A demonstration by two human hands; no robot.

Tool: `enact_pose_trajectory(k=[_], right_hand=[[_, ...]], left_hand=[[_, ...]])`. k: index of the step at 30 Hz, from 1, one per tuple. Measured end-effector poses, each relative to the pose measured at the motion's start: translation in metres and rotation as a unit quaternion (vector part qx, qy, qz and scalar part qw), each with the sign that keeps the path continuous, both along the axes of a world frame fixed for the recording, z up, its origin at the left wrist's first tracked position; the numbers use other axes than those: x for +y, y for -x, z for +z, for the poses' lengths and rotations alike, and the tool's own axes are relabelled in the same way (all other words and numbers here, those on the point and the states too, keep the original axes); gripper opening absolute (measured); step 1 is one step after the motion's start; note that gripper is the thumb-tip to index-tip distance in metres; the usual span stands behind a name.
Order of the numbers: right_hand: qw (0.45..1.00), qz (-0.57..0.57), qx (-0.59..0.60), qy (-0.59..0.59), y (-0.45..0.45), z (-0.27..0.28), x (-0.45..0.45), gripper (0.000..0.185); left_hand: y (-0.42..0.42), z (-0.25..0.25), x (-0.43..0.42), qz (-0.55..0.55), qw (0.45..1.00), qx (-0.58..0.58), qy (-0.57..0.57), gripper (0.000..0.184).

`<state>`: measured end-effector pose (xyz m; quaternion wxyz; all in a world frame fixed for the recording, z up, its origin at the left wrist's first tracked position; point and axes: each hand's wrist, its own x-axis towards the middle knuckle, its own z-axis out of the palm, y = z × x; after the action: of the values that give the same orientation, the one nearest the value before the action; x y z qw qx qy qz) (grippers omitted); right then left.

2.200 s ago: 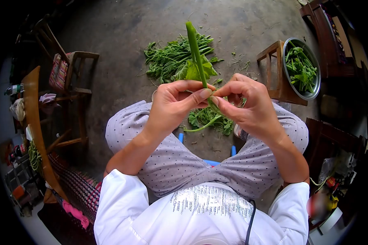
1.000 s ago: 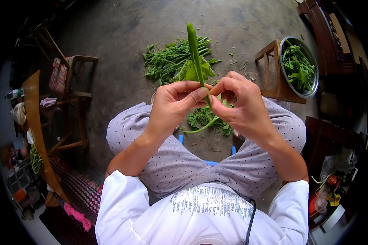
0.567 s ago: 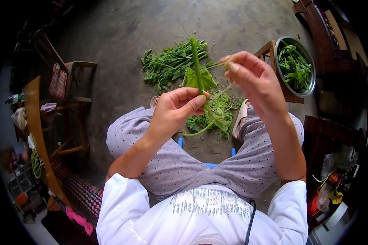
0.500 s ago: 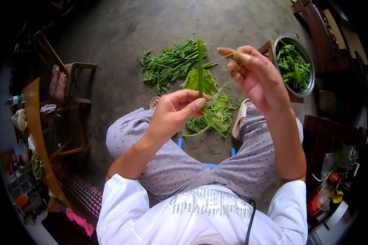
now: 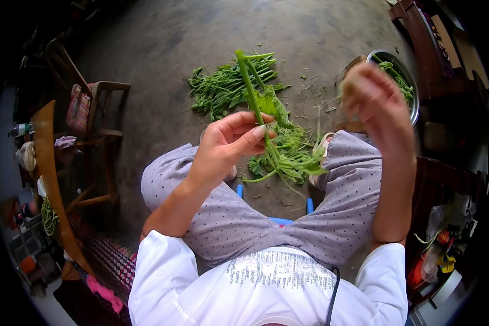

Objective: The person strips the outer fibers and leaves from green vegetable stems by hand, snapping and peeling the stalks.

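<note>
My left hand (image 5: 228, 140) pinches a long green leafy vine stem (image 5: 248, 81) between thumb and fingers. The stem's thick end points up and leans left; its leaves and curly tip (image 5: 293, 163) hang below the hand. My right hand (image 5: 377, 103) is raised to the right, away from the stem, and smeared by motion, so its fingers are unclear. Beyond the stem, a heap of leafy green stems (image 5: 217, 87) lies on the floor. Nearer my feet is a pile of leaves and stringy peelings (image 5: 290, 138), partly covered by the held stem.
A metal basin (image 5: 416, 111) with green stems sits on a wooden stool (image 5: 353, 68) at the right, partly behind my right hand. A wooden chair (image 5: 92, 108) and a table edge (image 5: 48, 146) stand at the left. Dark wooden furniture (image 5: 434, 70) lines the right side.
My right hand has swung right and slightly down, away from the stem; the thin fibre it pinched is no longer clear. The stem has tilted left, and its leafy tip shows more to the right.
</note>
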<state>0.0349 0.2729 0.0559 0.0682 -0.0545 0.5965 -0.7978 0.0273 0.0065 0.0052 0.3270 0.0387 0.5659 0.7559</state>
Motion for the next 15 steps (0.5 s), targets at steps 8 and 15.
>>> enact_pose_trajectory(k=[8, 15], right_hand=[[0.954, -0.016, 0.046, -0.295, -0.021, -0.022, -0.069, 0.011], [0.945, -0.045, 0.036, -0.322, -0.018, -0.024, -0.08, 0.01]], left_hand=[[0.0, 0.003, 0.006, 0.035, 0.999, 0.027, -0.029, 0.025], [-0.002, -0.002, 0.009, 0.061, 0.994, 0.091, -0.019, 0.024]])
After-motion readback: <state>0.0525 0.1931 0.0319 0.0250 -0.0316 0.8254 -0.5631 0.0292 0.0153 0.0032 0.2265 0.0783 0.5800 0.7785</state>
